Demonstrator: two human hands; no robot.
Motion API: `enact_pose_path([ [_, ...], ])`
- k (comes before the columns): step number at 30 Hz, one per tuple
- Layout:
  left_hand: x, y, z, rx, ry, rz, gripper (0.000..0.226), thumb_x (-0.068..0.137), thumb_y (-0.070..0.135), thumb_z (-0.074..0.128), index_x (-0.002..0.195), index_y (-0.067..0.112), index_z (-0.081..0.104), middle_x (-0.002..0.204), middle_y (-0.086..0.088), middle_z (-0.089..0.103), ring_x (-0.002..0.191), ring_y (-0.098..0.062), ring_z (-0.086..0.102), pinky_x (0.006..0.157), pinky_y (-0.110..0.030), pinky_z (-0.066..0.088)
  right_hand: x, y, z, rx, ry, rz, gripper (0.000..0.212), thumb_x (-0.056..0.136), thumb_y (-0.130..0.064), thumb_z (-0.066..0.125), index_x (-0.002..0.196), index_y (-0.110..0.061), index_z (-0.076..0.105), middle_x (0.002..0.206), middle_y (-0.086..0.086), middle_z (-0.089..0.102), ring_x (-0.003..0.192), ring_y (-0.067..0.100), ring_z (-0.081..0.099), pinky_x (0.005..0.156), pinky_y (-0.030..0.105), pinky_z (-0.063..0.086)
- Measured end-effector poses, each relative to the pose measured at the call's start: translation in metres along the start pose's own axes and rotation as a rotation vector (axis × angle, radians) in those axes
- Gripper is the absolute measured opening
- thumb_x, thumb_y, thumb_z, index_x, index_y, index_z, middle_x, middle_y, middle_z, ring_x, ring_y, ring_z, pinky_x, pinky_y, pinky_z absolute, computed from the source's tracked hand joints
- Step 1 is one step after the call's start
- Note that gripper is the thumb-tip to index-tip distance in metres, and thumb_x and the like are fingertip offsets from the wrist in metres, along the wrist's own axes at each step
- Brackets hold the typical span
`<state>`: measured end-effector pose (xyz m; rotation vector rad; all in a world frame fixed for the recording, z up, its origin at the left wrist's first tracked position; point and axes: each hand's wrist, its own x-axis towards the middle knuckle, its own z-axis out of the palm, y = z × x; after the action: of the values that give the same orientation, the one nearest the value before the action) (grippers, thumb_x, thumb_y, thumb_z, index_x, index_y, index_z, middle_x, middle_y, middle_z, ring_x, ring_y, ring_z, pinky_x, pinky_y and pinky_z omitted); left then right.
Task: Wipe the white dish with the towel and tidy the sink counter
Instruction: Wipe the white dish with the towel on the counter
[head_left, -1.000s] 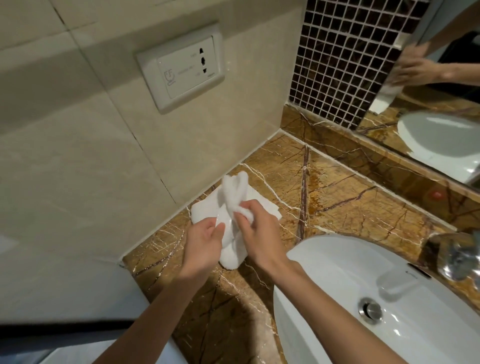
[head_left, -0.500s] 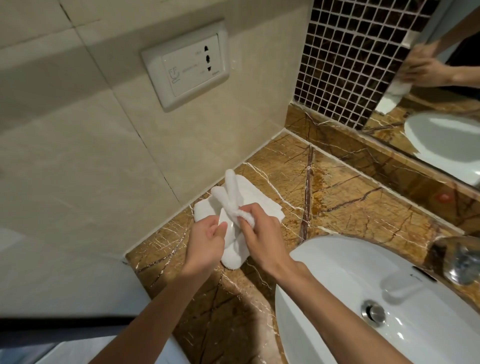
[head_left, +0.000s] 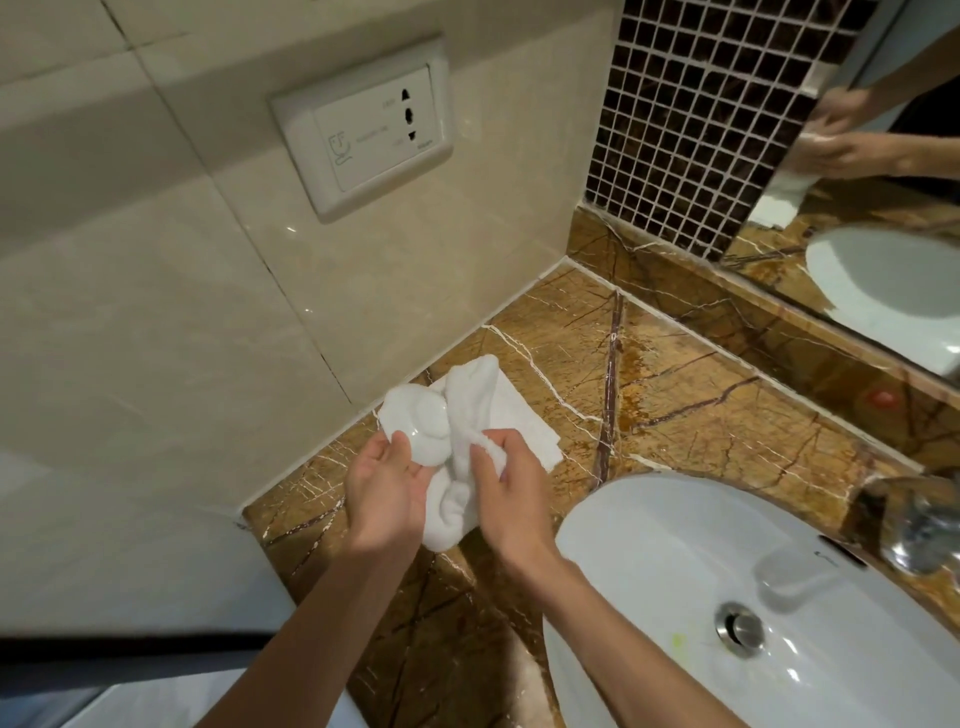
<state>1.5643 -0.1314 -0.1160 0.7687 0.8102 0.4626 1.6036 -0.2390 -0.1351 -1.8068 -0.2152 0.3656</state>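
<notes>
A small white dish (head_left: 422, 423) is held up over the brown marble counter (head_left: 675, 410), its glossy face turned toward me. My left hand (head_left: 382, 501) grips its lower edge with the thumb on the rim. A white towel (head_left: 467, 415) drapes over the dish's right side and hangs down between my hands. My right hand (head_left: 511, 493) pinches a bunched fold of the towel against the dish. A flat white napkin or cloth (head_left: 524, 421) lies on the counter behind, partly hidden.
The white basin (head_left: 675, 582) with its metal drain (head_left: 740, 629) sits at lower right, a chrome tap (head_left: 919, 530) beyond it. A beige tiled wall with a socket plate (head_left: 363, 130) rises at left. A mirror (head_left: 883, 208) and mosaic tiles back the counter.
The dish has turned so its face now shows left of the towel. My right hand has shifted the towel from the front of the dish to its right side.
</notes>
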Motion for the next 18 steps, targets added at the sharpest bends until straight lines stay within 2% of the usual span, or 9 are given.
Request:
enact_pose_path([
  [2, 0.004, -0.001, 0.004, 0.038, 0.056, -0.022, 0.021, 0.099, 0.013, 0.042, 0.108, 0.006, 0.059, 0.097, -0.015, 0.072, 0.083, -0.025, 0.072, 0.060, -0.032, 0.059, -0.014, -0.001, 0.005, -0.010, -0.022, -0.006, 0.010, 0.098, -0.034, 0.046, 0.101, -0.029, 0.054, 0.087, -0.007, 0.065, 0.073, -0.003, 0.060, 0.055, 0.011, 0.044],
  [4, 0.007, -0.003, 0.004, 0.097, 0.068, -0.017, 0.021, 0.099, 0.013, 0.043, 0.110, 0.006, 0.059, 0.100, -0.016, 0.071, 0.085, -0.025, 0.072, 0.064, -0.033, 0.060, -0.021, -0.001, 0.009, -0.009, -0.016, -0.018, 0.010, 0.099, -0.035, 0.044, 0.102, -0.030, 0.052, 0.088, -0.003, 0.065, 0.075, 0.004, 0.062, 0.058, 0.020, 0.048],
  [7, 0.006, -0.003, 0.002, 0.131, 0.047, 0.002, 0.020, 0.098, 0.011, 0.044, 0.107, 0.006, 0.061, 0.090, -0.011, 0.075, 0.084, -0.026, 0.072, 0.062, -0.031, 0.059, -0.019, -0.004, 0.010, -0.024, 0.010, -0.020, 0.009, 0.099, -0.034, 0.044, 0.103, -0.029, 0.051, 0.089, -0.001, 0.065, 0.077, 0.008, 0.063, 0.063, 0.029, 0.052],
  [10, 0.004, -0.008, 0.000, 0.160, 0.036, -0.003, 0.019, 0.097, 0.010, 0.047, 0.108, 0.006, 0.062, 0.101, -0.016, 0.073, 0.092, -0.028, 0.071, 0.079, -0.038, 0.059, -0.013, -0.004, 0.009, 0.013, 0.048, 0.057, 0.008, 0.099, -0.032, 0.045, 0.103, -0.030, 0.051, 0.092, -0.001, 0.065, 0.079, 0.006, 0.062, 0.060, 0.021, 0.048],
  [12, 0.002, -0.011, 0.002, 0.175, 0.035, -0.012, 0.019, 0.096, 0.010, 0.048, 0.109, 0.006, 0.061, 0.109, -0.018, 0.069, 0.097, -0.029, 0.069, 0.090, -0.043, 0.053, -0.014, -0.003, 0.009, 0.018, 0.049, 0.064, 0.008, 0.098, -0.034, 0.045, 0.103, -0.031, 0.052, 0.092, -0.002, 0.065, 0.080, 0.006, 0.062, 0.062, 0.023, 0.048],
  [13, 0.002, -0.011, 0.004, 0.181, 0.026, -0.010, 0.019, 0.096, 0.011, 0.049, 0.109, 0.006, 0.061, 0.108, -0.017, 0.070, 0.096, -0.028, 0.069, 0.090, -0.043, 0.053, -0.016, -0.002, 0.009, 0.018, 0.043, 0.050, 0.008, 0.098, -0.035, 0.045, 0.103, -0.032, 0.052, 0.092, -0.003, 0.065, 0.080, 0.006, 0.063, 0.064, 0.025, 0.050],
  [16, 0.003, -0.011, 0.005, 0.335, -0.009, 0.057, 0.019, 0.097, 0.015, 0.049, 0.109, 0.015, 0.064, 0.095, -0.004, 0.075, 0.089, -0.022, 0.072, 0.075, -0.036, 0.058, -0.026, 0.000, 0.012, -0.024, -0.037, 0.006, 0.010, 0.096, -0.044, 0.044, 0.105, -0.042, 0.047, 0.096, -0.004, 0.065, 0.085, 0.007, 0.064, 0.069, 0.034, 0.057],
  [18, 0.003, -0.010, 0.003, 0.466, -0.058, 0.096, 0.022, 0.097, 0.018, 0.048, 0.113, 0.019, 0.064, 0.098, -0.001, 0.075, 0.091, -0.021, 0.071, 0.077, -0.038, 0.057, -0.027, -0.001, 0.013, -0.054, -0.078, -0.014, 0.012, 0.095, -0.048, 0.042, 0.107, -0.048, 0.044, 0.099, -0.005, 0.064, 0.087, 0.006, 0.064, 0.067, 0.031, 0.057],
])
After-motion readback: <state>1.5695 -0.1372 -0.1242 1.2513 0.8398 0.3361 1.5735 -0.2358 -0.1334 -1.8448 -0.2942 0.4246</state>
